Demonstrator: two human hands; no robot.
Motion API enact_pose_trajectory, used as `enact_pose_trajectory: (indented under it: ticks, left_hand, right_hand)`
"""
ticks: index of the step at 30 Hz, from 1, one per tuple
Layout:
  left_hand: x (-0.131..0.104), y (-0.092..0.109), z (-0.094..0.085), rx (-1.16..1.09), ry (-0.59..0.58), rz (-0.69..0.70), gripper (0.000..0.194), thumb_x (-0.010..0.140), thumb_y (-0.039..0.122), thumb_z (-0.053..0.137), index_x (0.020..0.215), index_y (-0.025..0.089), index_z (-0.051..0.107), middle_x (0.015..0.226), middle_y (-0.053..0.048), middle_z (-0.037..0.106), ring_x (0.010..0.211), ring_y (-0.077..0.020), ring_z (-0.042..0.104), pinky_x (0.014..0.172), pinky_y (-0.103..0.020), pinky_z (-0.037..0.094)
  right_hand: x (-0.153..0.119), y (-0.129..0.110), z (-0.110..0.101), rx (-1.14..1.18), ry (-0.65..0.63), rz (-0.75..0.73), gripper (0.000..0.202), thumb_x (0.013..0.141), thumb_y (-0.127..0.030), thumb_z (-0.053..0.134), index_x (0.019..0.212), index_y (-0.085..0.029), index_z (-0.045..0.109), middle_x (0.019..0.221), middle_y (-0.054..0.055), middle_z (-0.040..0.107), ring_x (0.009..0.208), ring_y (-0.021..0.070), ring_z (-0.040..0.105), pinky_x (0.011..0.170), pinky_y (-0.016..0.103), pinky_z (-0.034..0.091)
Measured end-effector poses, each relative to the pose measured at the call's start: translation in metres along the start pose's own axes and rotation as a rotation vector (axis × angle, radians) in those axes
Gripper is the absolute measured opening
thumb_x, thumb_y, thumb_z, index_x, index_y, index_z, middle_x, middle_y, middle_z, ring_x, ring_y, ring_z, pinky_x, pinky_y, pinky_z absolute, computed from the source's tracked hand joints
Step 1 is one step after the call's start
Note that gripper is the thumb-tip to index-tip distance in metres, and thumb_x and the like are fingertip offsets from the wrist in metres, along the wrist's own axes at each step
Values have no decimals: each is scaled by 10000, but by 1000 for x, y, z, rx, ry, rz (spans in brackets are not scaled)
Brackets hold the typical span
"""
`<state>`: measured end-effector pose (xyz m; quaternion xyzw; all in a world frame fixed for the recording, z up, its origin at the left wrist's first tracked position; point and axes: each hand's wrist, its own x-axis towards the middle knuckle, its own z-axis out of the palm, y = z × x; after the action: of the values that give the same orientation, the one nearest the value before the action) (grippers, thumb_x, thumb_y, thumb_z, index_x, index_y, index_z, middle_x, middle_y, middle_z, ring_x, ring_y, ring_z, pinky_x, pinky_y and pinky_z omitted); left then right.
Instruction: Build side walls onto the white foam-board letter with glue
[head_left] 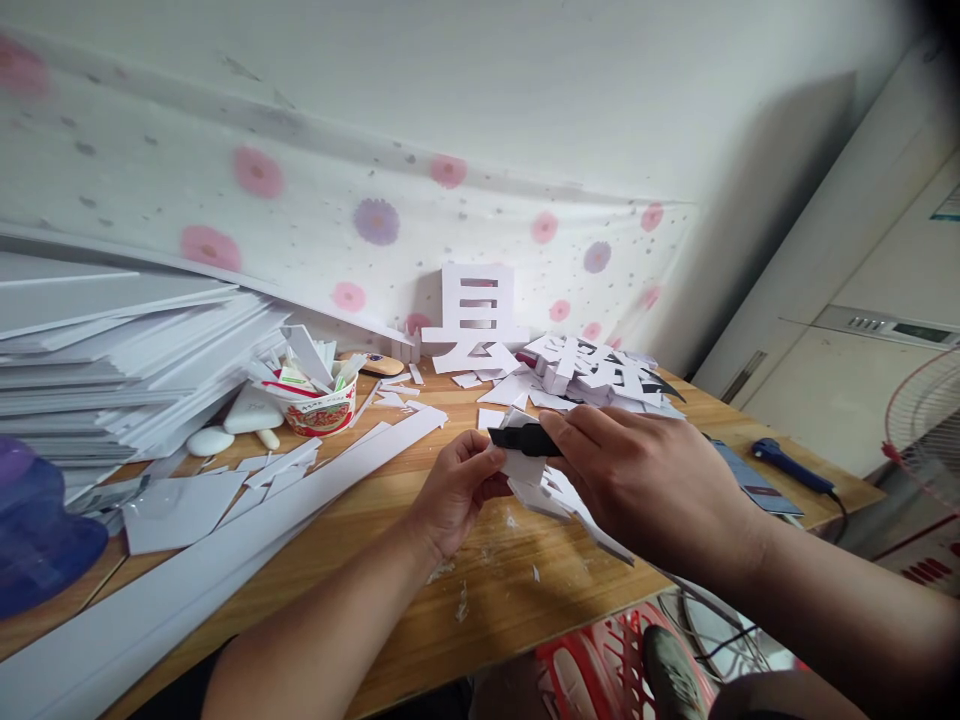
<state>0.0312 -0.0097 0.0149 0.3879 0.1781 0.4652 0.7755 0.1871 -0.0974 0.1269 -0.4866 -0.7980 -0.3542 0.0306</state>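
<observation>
Head view: left hand [454, 490] pinches the near edge of a white cut-out piece [547, 490] held just above the wooden table [420, 600]. Right hand [637, 475] is closed on a black cutter [521, 440] set against the piece's top edge. Finished cut characters [592, 370] are heaped behind; uncut white sheets [112, 350] are stacked at left, so judged partway through, trimming in progress

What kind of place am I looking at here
Probably a small home workshop for cutting foam-board letters: a stack of white boards, cut-out characters against the wall, and offcuts across the wooden table.
</observation>
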Motion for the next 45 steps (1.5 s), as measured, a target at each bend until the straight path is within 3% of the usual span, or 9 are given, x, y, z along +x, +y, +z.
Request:
enact_pose_trajectory:
  ticks: [19, 32, 34, 38, 40, 45]
  left_hand:
    - [0, 1, 2, 19, 30, 10, 402, 577, 320, 850, 733, 157, 517, 649, 16, 638, 566, -108, 600, 534, -219, 521]
    - [1, 0, -2, 22, 25, -14, 381, 602, 299, 839, 735, 161, 510, 639, 25, 626, 543, -95, 595, 531, -206, 517]
    - [0, -1, -1, 20, 28, -14, 383, 595, 301, 841, 729, 160, 511, 637, 25, 625, 545, -97, 595, 528, -208, 515]
    - [-1, -2, -1, 22, 22, -7, 391, 560, 283, 856, 710, 152, 520, 634, 11, 638, 560, -108, 602, 523, -211, 512]
    - [0, -2, -3, 17, 27, -1, 384, 572, 288, 849, 718, 153, 521, 644, 4, 649, 561, -109, 605, 524, -213, 512]
    - [3, -2, -5, 11, 25, -1, 372, 593, 285, 840, 727, 159, 516, 658, 6, 653, 571, -115, 615, 518, -211, 507]
  right_hand:
    - [4, 6, -8, 27, -124, 48, 186, 887, -199, 525, 1048, -209, 617, 807, 5, 611, 684, 174, 568, 531, 320, 200]
    - [3, 15, -6, -63, -64, 27, 277, 869, -176, 499, 1120, -198, 612, 813, 17, 638, 659, 172, 578, 519, 305, 187]
    - [5, 25, -6, -110, -51, 69, 263, 887, -191, 469, 1102, -205, 619, 801, 25, 638, 631, 167, 561, 499, 298, 161]
    - [4, 57, -7, -234, -4, 308, 265, 922, -355, 439, 1014, -209, 640, 796, 46, 653, 517, 147, 480, 462, 281, 111]
    - [0, 64, -7, -203, 6, 331, 303, 921, -416, 438, 1047, -224, 635, 850, 46, 668, 526, 150, 490, 460, 274, 126]
    - [-9, 32, -3, 12, 3, 146, 278, 935, -381, 442, 1092, -239, 623, 843, 16, 655, 626, 160, 565, 495, 292, 210]
